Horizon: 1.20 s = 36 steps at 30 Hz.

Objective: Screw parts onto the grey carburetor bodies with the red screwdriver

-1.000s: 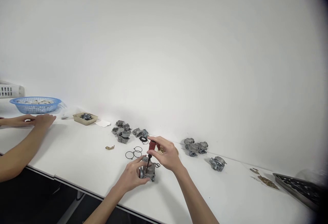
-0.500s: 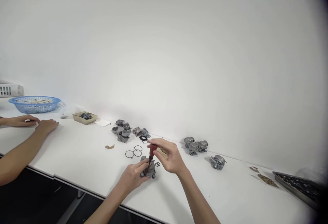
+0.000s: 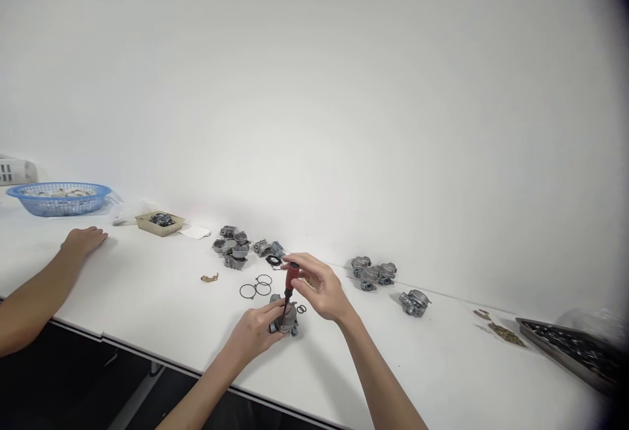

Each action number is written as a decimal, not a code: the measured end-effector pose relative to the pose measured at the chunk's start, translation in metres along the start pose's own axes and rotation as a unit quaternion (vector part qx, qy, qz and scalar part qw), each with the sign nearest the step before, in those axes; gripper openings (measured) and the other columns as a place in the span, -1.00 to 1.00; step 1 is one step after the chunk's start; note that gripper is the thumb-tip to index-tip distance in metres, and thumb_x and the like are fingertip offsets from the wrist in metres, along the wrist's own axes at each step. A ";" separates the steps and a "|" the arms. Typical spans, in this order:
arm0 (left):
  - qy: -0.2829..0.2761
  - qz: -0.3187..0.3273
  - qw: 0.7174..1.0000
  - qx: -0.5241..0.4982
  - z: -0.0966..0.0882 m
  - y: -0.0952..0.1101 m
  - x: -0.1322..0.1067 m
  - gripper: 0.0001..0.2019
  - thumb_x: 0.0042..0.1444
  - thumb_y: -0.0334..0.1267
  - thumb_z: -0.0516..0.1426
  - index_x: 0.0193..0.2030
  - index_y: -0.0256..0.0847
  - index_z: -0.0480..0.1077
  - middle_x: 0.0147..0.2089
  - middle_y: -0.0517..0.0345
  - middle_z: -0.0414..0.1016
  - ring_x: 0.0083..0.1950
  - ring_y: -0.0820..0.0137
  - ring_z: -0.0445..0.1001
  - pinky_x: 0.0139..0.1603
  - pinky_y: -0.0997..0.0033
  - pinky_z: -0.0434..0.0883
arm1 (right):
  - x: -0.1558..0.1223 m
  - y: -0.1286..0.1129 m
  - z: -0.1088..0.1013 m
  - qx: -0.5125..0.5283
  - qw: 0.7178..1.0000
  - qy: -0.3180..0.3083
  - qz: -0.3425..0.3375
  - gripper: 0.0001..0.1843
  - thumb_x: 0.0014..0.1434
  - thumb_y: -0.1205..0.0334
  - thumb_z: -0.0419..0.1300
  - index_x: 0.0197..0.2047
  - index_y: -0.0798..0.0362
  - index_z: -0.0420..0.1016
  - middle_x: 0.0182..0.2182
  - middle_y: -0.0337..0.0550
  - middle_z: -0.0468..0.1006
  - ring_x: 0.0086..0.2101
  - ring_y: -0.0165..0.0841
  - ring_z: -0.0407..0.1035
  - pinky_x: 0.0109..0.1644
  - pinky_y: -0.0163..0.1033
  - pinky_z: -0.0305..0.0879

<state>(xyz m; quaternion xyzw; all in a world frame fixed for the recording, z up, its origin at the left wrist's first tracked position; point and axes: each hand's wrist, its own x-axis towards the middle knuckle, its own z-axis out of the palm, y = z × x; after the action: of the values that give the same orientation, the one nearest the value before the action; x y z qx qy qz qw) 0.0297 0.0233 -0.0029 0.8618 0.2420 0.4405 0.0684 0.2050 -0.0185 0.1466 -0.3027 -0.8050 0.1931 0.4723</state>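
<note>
Currently, a grey metal casting (image 3: 291, 322) sits on the white tabletop (image 3: 162, 305); take it as the middle of the clock. The left hand (image 3: 253, 330) steadies it from between eight and nine, its grip narrow around the casting's side. The right hand (image 3: 319, 289), at two o'clock, has its grip pinched on a red-handled screwdriver (image 3: 291, 276) that points down onto the casting; whether the tip sits in a screw is too small to tell. Compared with half a second ago, more of the red handle shows between those fingers, suggesting it is being turned or regripped, so this casting looks unfinished. Two small black rings (image 3: 301, 309) lie just beside it at two, three larger rings (image 3: 255, 285) near ten. Farther out come a brass-coloured bracket (image 3: 210, 278) at ten, a cluster of castings (image 3: 232, 248) at eleven, another cluster (image 3: 371, 275) at two and a lone casting (image 3: 415, 303) at three. Well apart at ten, only one co-worker's hand (image 3: 86, 239) shows; the second has left view, changing nothing here.
</note>
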 end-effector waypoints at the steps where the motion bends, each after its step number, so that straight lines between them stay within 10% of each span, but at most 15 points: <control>1: 0.000 -0.001 1.000 -0.002 0.000 0.000 0.000 -0.58 0.08 -0.42 0.24 0.09 -0.09 0.38 0.21 0.08 0.49 -0.07 0.28 0.63 -0.13 0.39 0.59 | 0.000 0.000 0.001 -0.009 1.000 0.004 -0.001 -0.61 0.29 0.20 0.20 0.18 -0.10 0.46 -0.08 -0.09 0.53 -0.19 -0.33 0.49 -0.10 -0.16 0.52; 24: 0.002 -0.005 0.999 0.052 -0.009 0.012 0.003 -0.57 0.06 -0.37 0.22 0.11 -0.06 0.38 0.23 0.09 0.48 -0.11 0.30 0.65 -0.13 0.36 0.61 | -0.004 0.011 -0.002 -0.026 0.998 0.003 -0.051 -0.48 0.31 0.24 0.16 0.32 -0.10 0.31 -0.08 -0.06 0.56 -0.15 -0.28 0.49 -0.06 -0.11 0.50; 36: -0.005 -0.015 0.998 0.053 -0.008 0.011 0.003 -0.51 -0.02 -0.43 0.20 0.10 -0.03 0.39 0.23 0.12 0.49 -0.14 0.30 0.65 -0.12 0.37 0.58 | -0.003 0.003 -0.005 -0.073 0.996 0.046 -0.007 -0.68 0.18 0.17 0.33 0.02 -0.06 0.54 -0.30 -0.15 0.54 -0.28 -0.30 0.46 -0.14 -0.17 0.47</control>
<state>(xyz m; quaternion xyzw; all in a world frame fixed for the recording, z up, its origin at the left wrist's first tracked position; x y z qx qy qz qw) 0.0290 0.0147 0.0075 0.8626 0.2772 0.4221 0.0306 0.2113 -0.0181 0.1452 -0.3394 -0.7964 0.1160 0.4870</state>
